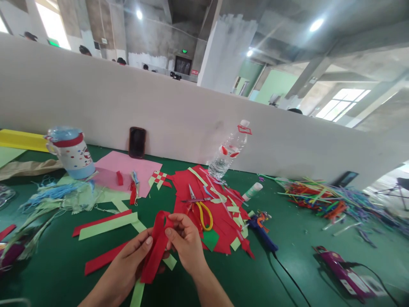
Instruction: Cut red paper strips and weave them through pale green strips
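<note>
White partition [179, 115] runs across the far side, green table [255, 281] in front of it. Biggest thing on the table: pile of red paper [225, 241], mid-table, pale green scraps scattered on top. Bundle of coloured strips [332, 204] spread far right. Pink sheet [108, 166] lies flat, far left of centre.

Both hands at near centre, left of the red pile, both on one red strip. Left hand [131, 256] pinches its lower length, thumb on the front face. Right hand [183, 241] pinches the upper end, thumb against fingertips. Red strip [151, 262] is between them, raised toward the viewer, top end bent over in a loop, tail hanging near side.

Water bottle [226, 153] tilts in view at the far edge of the pile. Patterned cup [72, 155] far left. Purple gadget [345, 273] near right, black cord attached. Blue corded tool [265, 234] just right of the pile. Pale green strip [108, 226] left of the hands, overlapping a red one. Phone [137, 142] leans on the partition. Scissors [196, 201], yellow handle, on the pile. Glue stick [252, 191] at its far right. Smallest: checkered piece [159, 175], red and pale green, by the pink sheet.
</note>
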A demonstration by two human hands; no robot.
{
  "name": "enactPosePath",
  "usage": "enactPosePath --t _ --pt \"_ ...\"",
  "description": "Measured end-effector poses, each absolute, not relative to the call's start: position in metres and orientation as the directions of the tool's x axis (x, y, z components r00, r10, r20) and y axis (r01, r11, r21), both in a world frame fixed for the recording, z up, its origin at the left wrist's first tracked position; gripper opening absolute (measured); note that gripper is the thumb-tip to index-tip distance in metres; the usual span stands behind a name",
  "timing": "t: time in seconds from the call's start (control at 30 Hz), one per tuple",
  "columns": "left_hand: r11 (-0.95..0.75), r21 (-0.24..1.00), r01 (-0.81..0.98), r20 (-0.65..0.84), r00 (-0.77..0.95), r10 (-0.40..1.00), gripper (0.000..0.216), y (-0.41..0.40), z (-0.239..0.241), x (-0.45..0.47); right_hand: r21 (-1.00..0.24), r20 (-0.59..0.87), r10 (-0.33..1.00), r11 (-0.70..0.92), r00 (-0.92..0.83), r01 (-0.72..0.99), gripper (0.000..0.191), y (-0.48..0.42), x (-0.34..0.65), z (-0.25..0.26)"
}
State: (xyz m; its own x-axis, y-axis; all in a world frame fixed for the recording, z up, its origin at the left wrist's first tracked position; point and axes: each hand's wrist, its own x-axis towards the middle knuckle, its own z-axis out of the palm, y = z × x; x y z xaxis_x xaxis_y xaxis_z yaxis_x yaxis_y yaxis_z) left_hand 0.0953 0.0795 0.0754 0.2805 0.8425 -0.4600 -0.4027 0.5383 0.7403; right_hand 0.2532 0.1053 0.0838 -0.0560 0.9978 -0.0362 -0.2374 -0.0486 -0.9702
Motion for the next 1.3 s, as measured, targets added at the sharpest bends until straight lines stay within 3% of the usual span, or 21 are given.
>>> enactPosePath --t 0.1,0.47,0.7,0.83,0.93,1.03,1.17,1.3 --pt "0.557 0.709 -0.433 -0.463 0.311 0.830 0.078 0.079 0.077 0.096 -0.981 -0.015 0.999 -0.022 -0.036 -0.190 0.028 0.104 0.250 0.082" --pt "0.525 0.786 -0.328 -0.436 0.308 0.846 0.096 0.074 0.071 0.094 -0.997 0.051 0.997 0.047 -0.064 -0.057 0.024 0.099 0.247 0.073" --pt "0.484 0.811 -0.329 -0.393 0.305 0.867 0.090 0.077 0.073 0.095 -0.988 0.051 0.998 0.046 -0.026 -0.149 0.056 0.103 0.254 0.076" --pt "0.481 0.819 -0.312 -0.382 0.328 0.864 0.082 0.075 0.073 0.096 -0.985 -0.009 0.979 -0.043 -0.205 -0.165 0.075 0.103 0.258 0.078" --pt "0.471 0.835 -0.283 -0.368 0.349 0.862 0.069 0.074 0.070 0.096 -0.974 -0.047 0.926 -0.127 -0.374 -0.190 0.063 0.100 0.256 0.077" --pt "0.455 0.856 -0.247 -0.341 0.393 0.854 0.059 0.074 0.069 0.096 -0.955 -0.057 0.912 -0.168 -0.406 -0.243 0.040 0.099 0.253 0.077" --pt "0.438 0.877 -0.198 -0.312 0.458 0.832 0.056 0.074 0.074 0.095 -0.947 -0.036 0.956 -0.126 -0.292 -0.296 0.032 0.102 0.252 0.080" --pt "0.455 0.875 -0.164 -0.330 0.487 0.809 0.054 0.071 0.080 0.095 -0.969 -0.018 0.993 -0.047 -0.119 -0.243 0.031 0.104 0.253 0.085"
